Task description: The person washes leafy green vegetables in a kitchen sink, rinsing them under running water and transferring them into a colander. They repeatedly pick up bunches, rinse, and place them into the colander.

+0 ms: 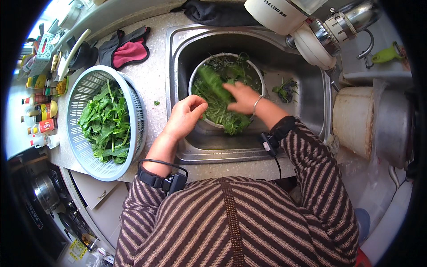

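A round basin [262, 81] with a pale rim stands in the stainless steel sink [227, 145], holding water and leafy greens [218, 110]. Over its near left rim is my left hand [188, 115], thumb and forefinger drawn together; whether a scrap of green is pinched there is unclear. My right hand [245, 98], a bangle at its wrist, reaches over the basin with fingers spread. A motion-blurred green leaf [213, 81] lies against those fingertips; whether they grip it cannot be told. Left of the sink, a light blue plastic colander [128, 96] holds more leafy greens [106, 126].
A small clump of dark greens [285, 90] lies on the sink floor, right of the basin. A white kitchen appliance [277, 15] overhangs the back right corner. Pink-and-black cloth [130, 53] rests behind the colander. Condiment bottles [43, 126] line the far left; pots [353, 120] stand right.
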### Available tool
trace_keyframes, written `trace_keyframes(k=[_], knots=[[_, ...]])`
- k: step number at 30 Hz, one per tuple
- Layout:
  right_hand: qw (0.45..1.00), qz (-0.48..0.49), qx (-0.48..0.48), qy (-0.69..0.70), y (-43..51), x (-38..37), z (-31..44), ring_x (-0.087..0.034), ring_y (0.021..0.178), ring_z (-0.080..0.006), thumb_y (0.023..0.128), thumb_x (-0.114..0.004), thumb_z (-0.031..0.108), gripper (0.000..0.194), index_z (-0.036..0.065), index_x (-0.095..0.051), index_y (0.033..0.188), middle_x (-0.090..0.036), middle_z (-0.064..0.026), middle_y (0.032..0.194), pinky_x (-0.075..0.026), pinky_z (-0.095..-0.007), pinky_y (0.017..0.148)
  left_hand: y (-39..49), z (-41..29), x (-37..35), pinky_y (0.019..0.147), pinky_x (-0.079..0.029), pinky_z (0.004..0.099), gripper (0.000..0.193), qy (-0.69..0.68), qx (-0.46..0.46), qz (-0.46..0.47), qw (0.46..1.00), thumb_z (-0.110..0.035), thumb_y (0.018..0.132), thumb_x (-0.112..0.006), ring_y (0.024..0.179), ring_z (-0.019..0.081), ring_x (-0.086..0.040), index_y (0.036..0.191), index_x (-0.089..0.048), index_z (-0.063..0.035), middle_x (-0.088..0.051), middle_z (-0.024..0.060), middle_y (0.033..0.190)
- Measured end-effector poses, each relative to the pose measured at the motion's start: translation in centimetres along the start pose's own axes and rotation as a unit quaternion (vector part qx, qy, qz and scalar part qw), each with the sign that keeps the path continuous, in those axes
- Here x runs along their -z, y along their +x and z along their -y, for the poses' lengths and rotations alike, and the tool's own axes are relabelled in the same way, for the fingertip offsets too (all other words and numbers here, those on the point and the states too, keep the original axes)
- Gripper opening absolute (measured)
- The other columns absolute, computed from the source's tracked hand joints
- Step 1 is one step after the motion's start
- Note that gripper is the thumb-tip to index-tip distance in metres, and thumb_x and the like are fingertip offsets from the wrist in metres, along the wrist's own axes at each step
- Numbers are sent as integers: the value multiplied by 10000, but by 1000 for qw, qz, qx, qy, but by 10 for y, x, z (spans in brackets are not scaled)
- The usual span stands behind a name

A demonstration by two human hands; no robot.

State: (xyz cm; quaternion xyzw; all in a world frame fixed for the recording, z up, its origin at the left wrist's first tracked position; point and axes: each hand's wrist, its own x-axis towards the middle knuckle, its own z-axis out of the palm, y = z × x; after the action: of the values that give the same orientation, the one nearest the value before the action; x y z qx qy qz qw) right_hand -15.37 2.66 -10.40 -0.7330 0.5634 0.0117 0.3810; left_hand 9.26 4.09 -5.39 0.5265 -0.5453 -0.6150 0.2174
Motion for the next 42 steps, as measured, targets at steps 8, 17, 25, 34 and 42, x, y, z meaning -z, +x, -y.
trace_keyframes(k=[8, 17, 25, 34, 42], knots=[[967, 244, 4, -72, 30, -42, -14, -546, 1173, -388, 732, -795, 320, 783, 187, -443, 1418, -534, -216, 1320, -459, -441, 969, -9, 2, 8, 643, -484, 247, 147, -27, 9, -18, 999, -142, 916, -640, 709, 91, -584, 976, -652, -8, -658, 24, 824], [990, -37, 11, 133, 7, 15, -43, -640, 983, -322, 738, -734, 238, 349, 123, -679, 1063, -684, -161, 1012, -504, -400, 864, -10, -3, 16, 642, -471, 237, 153, -50, -7, -21, 999, -155, 925, -638, 704, 82, -564, 972, -649, -10, -639, 10, 809], [974, 193, 5, -121, -13, -43, -6, -588, 1090, -414, 695, -801, 414, 718, 146, -531, 1303, -574, -246, 1218, -496, -450, 883, -12, -6, 10, 654, -479, 242, 159, -51, 1, -6, 999, -156, 925, -637, 719, 85, -572, 984, -646, -9, -654, 18, 850], [998, -31, 39, 44, 1, 39, -15, -644, 901, -365, 691, -676, 159, 341, 103, -666, 1028, -679, -188, 937, -509, -416, 799, -17, -8, 23, 669, -482, 236, 159, -87, 2, -17, 996, -159, 934, -628, 740, 87, -575, 978, -647, -8, -651, 21, 850], [969, -85, 122, 195, -9, 58, -1, -619, 977, -316, 697, -635, 99, 420, 119, -650, 1117, -644, -138, 1073, -487, -382, 850, -17, -11, 21, 679, -487, 237, 160, -89, -2, -11, 996, -159, 936, -625, 746, 87, -576, 979, -648, -6, -649, 19, 852]])
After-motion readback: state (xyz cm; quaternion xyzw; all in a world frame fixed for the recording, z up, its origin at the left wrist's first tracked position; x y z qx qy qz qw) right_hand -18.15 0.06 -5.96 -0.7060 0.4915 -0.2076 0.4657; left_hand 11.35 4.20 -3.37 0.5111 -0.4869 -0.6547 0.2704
